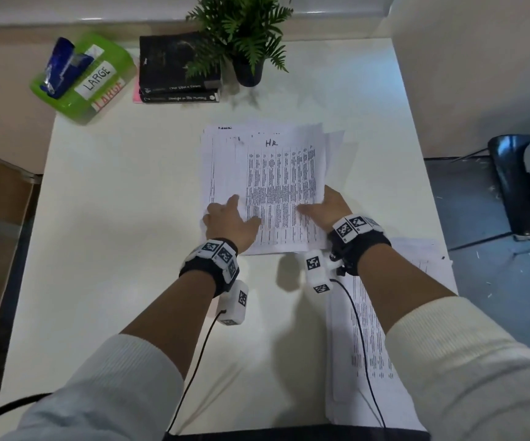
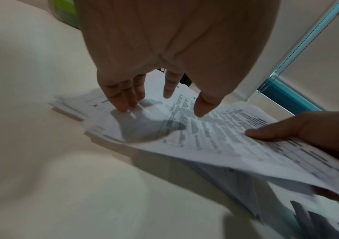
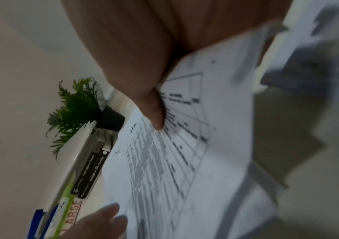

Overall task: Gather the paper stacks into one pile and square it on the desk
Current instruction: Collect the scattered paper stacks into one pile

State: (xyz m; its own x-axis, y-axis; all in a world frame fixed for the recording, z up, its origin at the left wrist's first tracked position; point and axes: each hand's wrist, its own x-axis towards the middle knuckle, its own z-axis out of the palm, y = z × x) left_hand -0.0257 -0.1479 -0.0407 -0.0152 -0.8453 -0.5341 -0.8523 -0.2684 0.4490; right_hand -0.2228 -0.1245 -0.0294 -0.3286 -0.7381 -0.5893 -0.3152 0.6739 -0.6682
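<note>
White desk (image 1: 130, 218) by a pale wall; printed sheets in a loose pile (image 1: 225, 160) at its middle.
Right hand (image 1: 327, 206) pinches a thin "HR" stack (image 1: 282, 186), thumb on top, over the pile; left hand (image 1: 230, 222) rests beside it, fingers straight. Behind the pile: fern (image 1: 244, 33), glossy black books (image 1: 174, 65), green box (image 1: 88, 81). Only the head view shows another stack (image 1: 400, 313) nearer than the pile.

White rectangular desk (image 1: 136, 192). Directly on it: fanned pile of printed paper sheets (image 1: 273, 173) at centre; second printed paper stack (image 1: 362, 351) at near right edge; green plastic box labelled LARGE (image 1: 98, 90) far left; two stacked black books (image 1: 174, 68); dark potted fern (image 1: 246, 36).
</note>
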